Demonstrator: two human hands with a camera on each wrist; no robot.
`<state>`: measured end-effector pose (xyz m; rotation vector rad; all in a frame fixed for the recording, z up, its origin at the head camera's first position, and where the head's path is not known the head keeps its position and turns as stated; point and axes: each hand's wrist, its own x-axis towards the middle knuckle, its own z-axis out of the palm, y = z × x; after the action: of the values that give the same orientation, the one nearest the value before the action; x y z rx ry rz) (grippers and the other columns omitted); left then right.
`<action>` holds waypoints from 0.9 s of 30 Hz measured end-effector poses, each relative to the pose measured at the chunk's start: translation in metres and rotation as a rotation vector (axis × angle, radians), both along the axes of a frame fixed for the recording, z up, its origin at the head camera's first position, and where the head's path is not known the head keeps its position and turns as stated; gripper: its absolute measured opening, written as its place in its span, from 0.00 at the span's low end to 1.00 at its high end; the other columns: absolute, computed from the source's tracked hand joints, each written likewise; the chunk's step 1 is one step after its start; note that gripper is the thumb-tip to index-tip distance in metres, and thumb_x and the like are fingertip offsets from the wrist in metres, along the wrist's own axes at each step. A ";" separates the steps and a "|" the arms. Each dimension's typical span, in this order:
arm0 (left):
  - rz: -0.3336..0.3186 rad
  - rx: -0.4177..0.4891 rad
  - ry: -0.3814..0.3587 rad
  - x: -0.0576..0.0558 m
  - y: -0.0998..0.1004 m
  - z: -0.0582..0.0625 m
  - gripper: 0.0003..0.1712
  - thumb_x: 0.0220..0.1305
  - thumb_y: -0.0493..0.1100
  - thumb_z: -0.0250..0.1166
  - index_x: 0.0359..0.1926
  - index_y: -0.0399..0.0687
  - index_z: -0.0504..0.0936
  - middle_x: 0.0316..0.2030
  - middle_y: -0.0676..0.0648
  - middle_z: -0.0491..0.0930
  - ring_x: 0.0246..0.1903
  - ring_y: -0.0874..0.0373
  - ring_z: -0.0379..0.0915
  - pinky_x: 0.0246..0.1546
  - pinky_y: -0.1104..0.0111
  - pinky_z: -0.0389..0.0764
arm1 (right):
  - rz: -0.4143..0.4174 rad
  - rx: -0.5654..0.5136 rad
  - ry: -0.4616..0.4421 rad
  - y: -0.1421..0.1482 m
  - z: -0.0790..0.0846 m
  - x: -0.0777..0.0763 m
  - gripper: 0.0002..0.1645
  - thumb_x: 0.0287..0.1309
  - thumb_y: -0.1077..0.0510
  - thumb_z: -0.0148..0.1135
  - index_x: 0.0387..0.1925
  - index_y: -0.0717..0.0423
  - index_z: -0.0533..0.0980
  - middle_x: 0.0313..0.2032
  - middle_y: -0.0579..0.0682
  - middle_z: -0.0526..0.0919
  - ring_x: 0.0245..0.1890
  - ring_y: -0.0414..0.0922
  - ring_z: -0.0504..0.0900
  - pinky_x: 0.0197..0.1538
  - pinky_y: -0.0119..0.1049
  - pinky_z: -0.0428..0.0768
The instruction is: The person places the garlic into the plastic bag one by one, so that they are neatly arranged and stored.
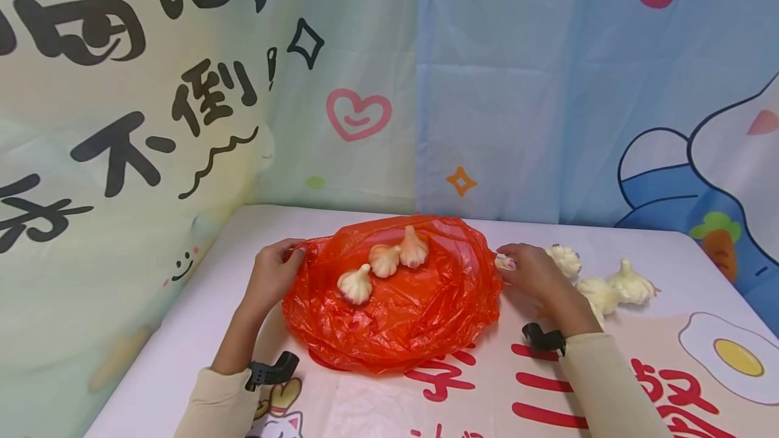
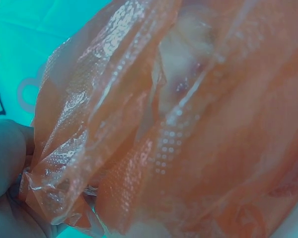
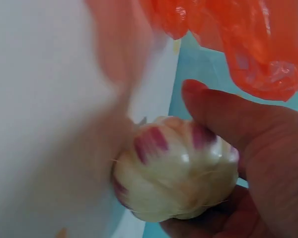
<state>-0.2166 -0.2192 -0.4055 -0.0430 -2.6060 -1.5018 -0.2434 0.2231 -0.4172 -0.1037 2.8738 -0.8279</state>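
A red plastic bag (image 1: 389,330) lies spread open on the table, with several garlic bulbs in view. Inside it sit three bulbs: a pale garlic bulb (image 1: 356,284) in front and two more garlic bulbs (image 1: 385,260) behind. My left hand (image 1: 276,276) pinches the bag's left rim; the left wrist view shows the crumpled film between thumb and fingers. At the bag's right edge my right hand (image 1: 529,269) grips a garlic bulb (image 3: 176,171) with purple streaks, held between thumb and fingers. In the right wrist view the bag's edge (image 3: 263,64) hangs above that hand.
More garlic bulbs lie on the table right of the bag: one garlic bulb (image 1: 564,260) behind the right hand, another garlic bulb (image 1: 633,284) farther right, and one partly behind the forearm. A printed cloth backdrop (image 1: 487,86) stands behind the table (image 1: 268,222).
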 end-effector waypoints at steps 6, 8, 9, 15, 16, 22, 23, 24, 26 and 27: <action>0.001 0.005 -0.008 0.001 0.001 0.003 0.16 0.73 0.43 0.53 0.52 0.42 0.81 0.42 0.42 0.83 0.35 0.51 0.81 0.37 0.65 0.84 | -0.022 0.036 -0.073 0.001 0.009 0.006 0.41 0.56 0.44 0.68 0.65 0.61 0.68 0.60 0.67 0.72 0.56 0.65 0.71 0.52 0.64 0.74; 0.000 0.007 -0.008 0.001 0.001 0.003 0.16 0.73 0.43 0.53 0.52 0.42 0.81 0.42 0.42 0.83 0.35 0.51 0.81 0.37 0.65 0.84 | -0.027 0.046 -0.098 0.002 0.011 0.007 0.44 0.55 0.44 0.69 0.66 0.62 0.66 0.60 0.68 0.71 0.56 0.66 0.71 0.51 0.64 0.74; -0.001 0.008 -0.010 0.001 0.001 0.003 0.16 0.73 0.43 0.53 0.52 0.42 0.81 0.42 0.42 0.83 0.35 0.51 0.81 0.37 0.65 0.84 | -0.030 0.050 -0.111 0.002 0.012 0.008 0.45 0.55 0.44 0.69 0.67 0.63 0.65 0.60 0.68 0.71 0.56 0.66 0.71 0.50 0.64 0.75; 0.003 -0.014 0.002 0.000 0.002 0.001 0.16 0.73 0.42 0.53 0.51 0.41 0.82 0.42 0.42 0.83 0.35 0.51 0.80 0.37 0.65 0.84 | -0.069 0.029 -0.151 0.004 0.013 0.010 0.46 0.54 0.46 0.69 0.67 0.66 0.63 0.59 0.70 0.70 0.52 0.64 0.73 0.45 0.58 0.81; 0.005 -0.020 0.008 0.000 0.002 0.001 0.16 0.73 0.42 0.53 0.51 0.40 0.82 0.41 0.42 0.83 0.35 0.51 0.80 0.37 0.65 0.84 | -0.081 0.020 -0.145 0.004 0.013 0.010 0.46 0.55 0.46 0.69 0.67 0.65 0.63 0.59 0.69 0.70 0.51 0.64 0.73 0.43 0.56 0.82; 0.013 -0.041 0.016 -0.002 0.002 -0.001 0.16 0.73 0.42 0.52 0.51 0.40 0.82 0.41 0.41 0.83 0.35 0.51 0.79 0.38 0.64 0.84 | -0.150 -0.072 -0.066 0.003 0.009 0.009 0.45 0.58 0.45 0.65 0.69 0.63 0.61 0.60 0.68 0.68 0.51 0.62 0.72 0.43 0.51 0.83; 0.014 -0.041 0.014 -0.002 0.002 -0.001 0.16 0.73 0.42 0.52 0.51 0.40 0.82 0.41 0.41 0.83 0.35 0.51 0.79 0.38 0.64 0.84 | -0.157 -0.091 -0.043 0.003 0.008 0.008 0.45 0.59 0.45 0.64 0.69 0.63 0.60 0.61 0.68 0.68 0.53 0.62 0.71 0.45 0.52 0.82; 0.015 -0.041 0.011 -0.002 0.002 -0.001 0.16 0.73 0.42 0.52 0.51 0.40 0.82 0.41 0.41 0.83 0.35 0.51 0.79 0.38 0.64 0.84 | -0.164 -0.108 -0.018 0.002 0.008 0.008 0.45 0.60 0.44 0.63 0.70 0.63 0.59 0.61 0.68 0.67 0.53 0.63 0.71 0.46 0.53 0.81; 0.015 -0.037 0.007 -0.002 0.002 -0.001 0.16 0.73 0.42 0.52 0.51 0.39 0.82 0.41 0.41 0.83 0.35 0.51 0.79 0.38 0.64 0.84 | -0.181 -0.142 0.039 0.001 0.008 0.008 0.45 0.61 0.43 0.61 0.70 0.64 0.59 0.62 0.69 0.67 0.55 0.63 0.70 0.49 0.56 0.80; 0.015 -0.035 0.006 -0.002 0.002 -0.001 0.16 0.73 0.42 0.52 0.51 0.39 0.82 0.41 0.41 0.83 0.35 0.51 0.79 0.38 0.64 0.84 | -0.193 -0.165 0.065 0.001 0.008 0.007 0.45 0.62 0.42 0.60 0.70 0.64 0.59 0.62 0.68 0.67 0.55 0.63 0.70 0.50 0.56 0.79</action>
<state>-0.2183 -0.2175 -0.4066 -0.0317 -2.6221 -1.4486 -0.2360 0.2240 -0.4089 0.1338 2.9050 -1.1160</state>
